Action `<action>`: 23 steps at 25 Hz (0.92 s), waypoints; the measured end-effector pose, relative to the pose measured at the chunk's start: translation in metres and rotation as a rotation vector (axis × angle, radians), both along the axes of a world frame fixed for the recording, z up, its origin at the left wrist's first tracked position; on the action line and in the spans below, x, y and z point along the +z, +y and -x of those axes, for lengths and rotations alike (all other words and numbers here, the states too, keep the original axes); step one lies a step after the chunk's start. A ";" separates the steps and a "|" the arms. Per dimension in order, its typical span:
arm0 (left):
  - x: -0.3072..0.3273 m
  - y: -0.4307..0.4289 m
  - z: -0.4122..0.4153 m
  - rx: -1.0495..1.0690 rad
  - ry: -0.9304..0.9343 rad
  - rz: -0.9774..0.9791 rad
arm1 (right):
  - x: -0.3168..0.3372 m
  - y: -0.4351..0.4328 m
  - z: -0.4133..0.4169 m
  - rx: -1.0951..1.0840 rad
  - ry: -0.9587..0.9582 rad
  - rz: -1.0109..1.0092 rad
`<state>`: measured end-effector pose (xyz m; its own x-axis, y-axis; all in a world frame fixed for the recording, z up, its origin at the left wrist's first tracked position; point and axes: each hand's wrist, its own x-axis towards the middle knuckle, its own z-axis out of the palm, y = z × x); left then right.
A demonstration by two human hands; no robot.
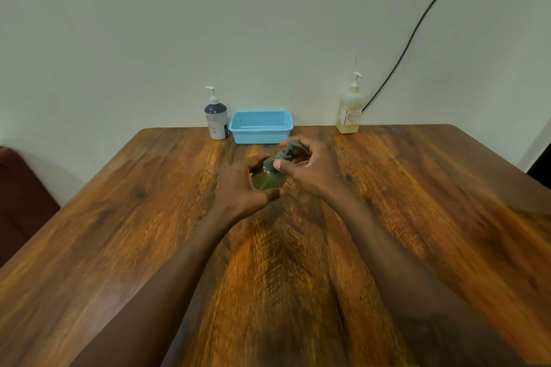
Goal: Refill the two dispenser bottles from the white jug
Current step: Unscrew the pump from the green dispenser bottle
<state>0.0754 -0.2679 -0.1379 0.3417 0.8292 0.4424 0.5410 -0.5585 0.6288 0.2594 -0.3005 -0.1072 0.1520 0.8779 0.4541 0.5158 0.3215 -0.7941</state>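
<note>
A small green dispenser bottle (268, 177) with a grey pump top (290, 148) stands on the wooden table (119, 232) near its middle. My left hand (243, 185) wraps around the bottle's body. My right hand (310, 167) grips the grey pump top from the right. A purple-and-white pump bottle (216, 122) stands at the back by the wall. A pale yellow pump bottle (349, 112) stands at the back right. No white jug is in view.
A light blue perforated basket (261, 126) sits at the back edge between the two rear bottles. A black cable (417, 30) runs down the wall behind the yellow bottle. A dark red seat (21, 199) lies left of the table.
</note>
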 end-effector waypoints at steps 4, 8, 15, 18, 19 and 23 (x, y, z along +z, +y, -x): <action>0.002 0.010 0.001 -0.062 0.133 0.067 | 0.001 -0.002 -0.012 0.195 0.145 -0.046; -0.008 0.013 0.017 -0.030 0.071 0.214 | 0.004 -0.005 -0.027 0.188 0.274 -0.149; -0.016 -0.005 0.032 0.004 -0.052 0.255 | -0.011 -0.024 -0.036 0.135 0.419 -0.198; -0.015 -0.012 0.037 -0.010 -0.046 0.258 | -0.005 -0.031 -0.035 0.141 0.437 -0.219; -0.015 -0.013 0.040 -0.004 -0.051 0.259 | -0.002 -0.034 -0.034 0.139 0.448 -0.228; -0.019 -0.018 0.057 0.070 -0.121 0.250 | 0.000 -0.042 -0.030 0.070 0.496 -0.273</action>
<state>0.0181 -0.2856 -0.1573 0.2371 0.9373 0.2555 0.4857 -0.3421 0.8044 0.2898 -0.3422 -0.1070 0.3506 0.7544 0.5549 0.0723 0.5690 -0.8192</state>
